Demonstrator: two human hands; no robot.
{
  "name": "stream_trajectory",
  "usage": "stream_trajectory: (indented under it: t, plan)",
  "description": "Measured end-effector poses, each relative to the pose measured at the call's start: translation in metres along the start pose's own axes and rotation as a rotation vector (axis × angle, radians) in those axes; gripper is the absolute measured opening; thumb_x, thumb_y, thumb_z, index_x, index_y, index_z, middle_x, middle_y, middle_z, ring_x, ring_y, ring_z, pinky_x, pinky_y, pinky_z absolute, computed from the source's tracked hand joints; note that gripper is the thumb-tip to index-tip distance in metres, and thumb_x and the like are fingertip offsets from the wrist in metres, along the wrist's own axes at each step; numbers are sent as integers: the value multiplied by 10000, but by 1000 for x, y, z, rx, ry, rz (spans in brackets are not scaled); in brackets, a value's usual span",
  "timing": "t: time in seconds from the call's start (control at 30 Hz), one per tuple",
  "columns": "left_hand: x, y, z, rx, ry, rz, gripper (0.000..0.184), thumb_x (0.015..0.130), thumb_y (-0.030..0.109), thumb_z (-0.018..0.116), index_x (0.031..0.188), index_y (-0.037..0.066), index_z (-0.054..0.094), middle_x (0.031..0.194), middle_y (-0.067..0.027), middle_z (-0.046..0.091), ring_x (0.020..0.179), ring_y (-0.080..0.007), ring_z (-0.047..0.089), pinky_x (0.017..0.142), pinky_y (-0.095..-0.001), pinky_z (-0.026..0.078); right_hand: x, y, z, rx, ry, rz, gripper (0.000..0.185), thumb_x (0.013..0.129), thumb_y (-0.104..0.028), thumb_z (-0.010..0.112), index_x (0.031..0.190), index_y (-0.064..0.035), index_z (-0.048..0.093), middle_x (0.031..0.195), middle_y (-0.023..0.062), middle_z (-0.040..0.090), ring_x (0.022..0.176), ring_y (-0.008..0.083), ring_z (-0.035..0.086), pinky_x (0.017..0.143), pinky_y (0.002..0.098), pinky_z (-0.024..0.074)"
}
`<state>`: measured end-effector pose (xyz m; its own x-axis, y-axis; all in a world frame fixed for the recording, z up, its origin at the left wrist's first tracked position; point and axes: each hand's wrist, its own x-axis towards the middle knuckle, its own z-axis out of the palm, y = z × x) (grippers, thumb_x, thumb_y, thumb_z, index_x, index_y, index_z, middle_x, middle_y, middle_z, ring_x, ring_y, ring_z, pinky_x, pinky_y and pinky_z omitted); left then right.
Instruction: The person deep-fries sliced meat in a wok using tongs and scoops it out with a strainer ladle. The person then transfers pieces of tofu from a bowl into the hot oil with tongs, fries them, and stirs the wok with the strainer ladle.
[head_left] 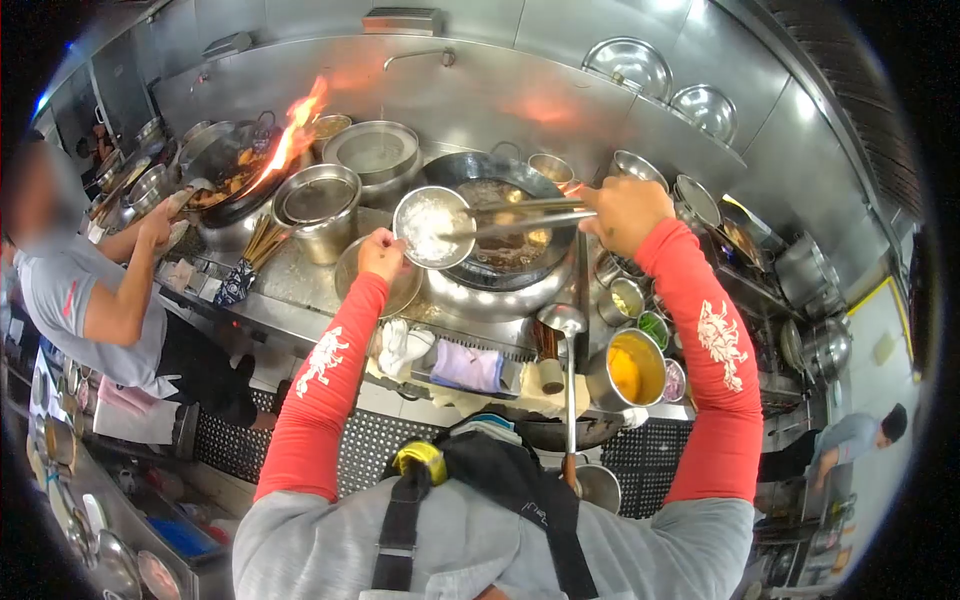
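My left hand [383, 254] is closed on the rim of a small metal bowl [399, 215] that has white powder in it. My right hand [628, 212] grips a pair of long metal tongs [535, 215]. Their far ends reach the right edge of the bowl; whether anything is between them I cannot make out. Directly beneath the tongs is a large black wok [462, 170] of dark, bubbling liquid, with several pale pieces [540, 237] floating in it. Part of the wok is hidden by the bowl and tongs.
At left, a co-worker [90, 270] handles a wok with a tall flame [300, 125]. Between the woks stand a lidded steel pot [316, 205] and a strainer [372, 150]. On my right are a ladle [563, 320], a pot of yellow liquid [600, 385] and several small containers.
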<state>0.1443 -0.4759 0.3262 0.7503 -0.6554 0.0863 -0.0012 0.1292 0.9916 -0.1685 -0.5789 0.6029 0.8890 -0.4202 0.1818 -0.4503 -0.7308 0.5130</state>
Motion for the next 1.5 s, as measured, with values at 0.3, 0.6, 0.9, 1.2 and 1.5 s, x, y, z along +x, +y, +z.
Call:
stream_trajectory:
  t: [0.3,0.6,0.9,1.2,1.5]
  plan:
    - [4,-11,4,140,-18,118,198,797,114,654,683,26,519,651,-69,587,534,-168,613,464,-328,529,9,-7,2,-52,0,-42,261,806,-342,668,967,-135,665,850,84,662,811,280,659,677,405,527]
    - [17,-38,-19,65,31,-2,149,794,92,630,716,27,520,688,-89,610,559,-186,632,483,-345,554,4,22,-24,29,91,94,249,814,-332,648,1019,-197,688,840,89,661,796,289,648,678,423,510]
    - [24,-52,-19,-108,179,-97,141,800,90,605,712,35,508,693,-114,617,570,-226,653,489,-361,574,43,17,142,74,-222,340,301,814,-400,650,1017,-184,700,958,118,692,914,310,664,811,435,524]
    - [24,-16,-21,232,127,150,216,785,146,652,694,22,500,628,-105,580,496,-178,614,455,-323,497,-1,15,18,45,128,63,383,787,-378,683,1085,-141,641,906,112,673,842,318,647,759,419,513]
    - [32,-9,8,173,23,121,180,801,99,629,695,20,507,623,-91,589,495,-174,611,445,-318,506,-5,16,-5,-4,139,48,256,802,-302,667,1018,-165,650,832,91,638,791,278,636,677,389,512]
